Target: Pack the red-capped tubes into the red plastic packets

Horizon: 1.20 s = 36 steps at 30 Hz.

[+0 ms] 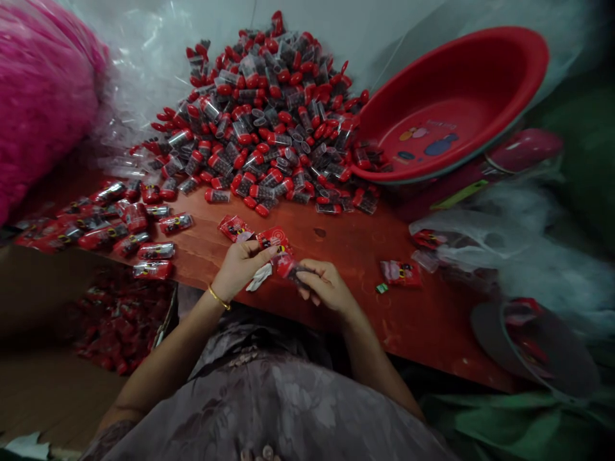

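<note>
Near the table's front edge, my left hand point(243, 264) pinches a small red printed wrapper point(284, 262) between thumb and fingers. My right hand point(328, 287) is closed on a red-capped clear tube with dark contents point(296, 273). Tube and wrapper meet between the two hands; how far one sits inside the other I cannot tell. Just beyond my fingers lie red printed packets point(235, 227). A crumpled white piece point(260, 278) rests below my left fingertips. At the back, a big heap of similar red-capped tubes point(254, 128) covers the table.
Wrapped tubes point(156, 250) lie at the left, above a box of red pieces point(122, 320). A red basin point(461, 102) leans at the back right. On the right are a red packet point(401, 273), clear plastic bags point(480, 237) and a grey container point(494, 339). A pink bag point(43, 83) bulges at far left.
</note>
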### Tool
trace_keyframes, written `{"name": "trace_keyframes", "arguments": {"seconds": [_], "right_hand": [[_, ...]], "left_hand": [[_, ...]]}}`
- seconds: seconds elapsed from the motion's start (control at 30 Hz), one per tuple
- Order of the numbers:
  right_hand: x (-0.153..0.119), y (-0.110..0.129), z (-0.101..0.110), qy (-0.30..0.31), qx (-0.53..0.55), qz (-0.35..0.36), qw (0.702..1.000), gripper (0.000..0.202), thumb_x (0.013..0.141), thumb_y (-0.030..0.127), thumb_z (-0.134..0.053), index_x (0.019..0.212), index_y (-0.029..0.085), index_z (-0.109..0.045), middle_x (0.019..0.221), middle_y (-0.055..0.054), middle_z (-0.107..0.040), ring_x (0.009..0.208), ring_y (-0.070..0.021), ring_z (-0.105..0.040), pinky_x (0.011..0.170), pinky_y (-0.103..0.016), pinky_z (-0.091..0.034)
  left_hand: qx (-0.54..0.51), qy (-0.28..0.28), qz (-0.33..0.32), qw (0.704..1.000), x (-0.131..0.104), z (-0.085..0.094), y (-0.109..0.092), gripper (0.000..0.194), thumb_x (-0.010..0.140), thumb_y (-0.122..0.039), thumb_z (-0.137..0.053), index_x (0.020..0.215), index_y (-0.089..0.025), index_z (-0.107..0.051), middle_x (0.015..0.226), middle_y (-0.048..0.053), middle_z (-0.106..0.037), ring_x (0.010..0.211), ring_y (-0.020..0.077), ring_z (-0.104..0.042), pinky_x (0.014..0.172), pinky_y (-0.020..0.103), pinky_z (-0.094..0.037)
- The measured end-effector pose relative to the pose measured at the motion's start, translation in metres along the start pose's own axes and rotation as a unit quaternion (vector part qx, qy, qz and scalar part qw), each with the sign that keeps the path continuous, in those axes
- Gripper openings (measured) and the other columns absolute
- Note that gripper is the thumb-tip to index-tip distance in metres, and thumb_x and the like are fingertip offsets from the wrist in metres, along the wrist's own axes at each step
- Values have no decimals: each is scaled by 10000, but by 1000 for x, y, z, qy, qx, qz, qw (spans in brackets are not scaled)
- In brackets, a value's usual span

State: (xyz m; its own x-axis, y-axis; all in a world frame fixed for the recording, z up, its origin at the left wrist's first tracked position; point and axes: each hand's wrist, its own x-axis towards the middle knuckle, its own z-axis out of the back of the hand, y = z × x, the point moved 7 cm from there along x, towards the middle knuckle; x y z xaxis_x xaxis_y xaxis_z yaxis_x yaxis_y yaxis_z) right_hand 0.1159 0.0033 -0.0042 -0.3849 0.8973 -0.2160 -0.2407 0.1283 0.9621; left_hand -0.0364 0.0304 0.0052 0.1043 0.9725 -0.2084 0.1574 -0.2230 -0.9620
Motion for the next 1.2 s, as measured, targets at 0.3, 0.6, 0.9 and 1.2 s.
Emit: {"name": "trace_keyframes", "arguments": {"seconds": [0.3,0.6,0.9,1.2], "right_hand": [[2,6,1,-34,-27,58,997,259,810,408,-494,676,189,-528,493,51,-491,376,-59,-361,381,-187,-282],[13,-15,-12,-132,48,77,987,342,842,514,-473,741,192,-533,508,54,-495,382,-58,-387,370,-183,-288],[14,-18,-14,-109,78,71,989,360,843,541,-477,752,198,-529,505,58,-496,385,-58,-398,367,-176,-307],[24,-7,-24,-119,65,90,987,338,868,519,-448,749,205,-490,508,71,-460,398,-65,-408,414,-189,-351]], "left_hand": [[-86,-1,73,994,-3,-9,19,359,447,-324,-855,704,-126,-701,587,8,-652,477,86,-511,467,201,-380],[-140,-114,95,979,-5,-2,43,432,384,-423,-854,591,-122,-623,492,-25,-586,423,54,-452,444,192,-338],[-121,-110,56,985,-7,-3,48,389,460,-403,-838,653,-119,-655,580,-14,-630,498,60,-508,504,189,-383],[-147,-27,63,987,-1,-5,36,380,524,-412,-818,685,-110,-651,507,-33,-566,412,42,-446,415,179,-319]]}}
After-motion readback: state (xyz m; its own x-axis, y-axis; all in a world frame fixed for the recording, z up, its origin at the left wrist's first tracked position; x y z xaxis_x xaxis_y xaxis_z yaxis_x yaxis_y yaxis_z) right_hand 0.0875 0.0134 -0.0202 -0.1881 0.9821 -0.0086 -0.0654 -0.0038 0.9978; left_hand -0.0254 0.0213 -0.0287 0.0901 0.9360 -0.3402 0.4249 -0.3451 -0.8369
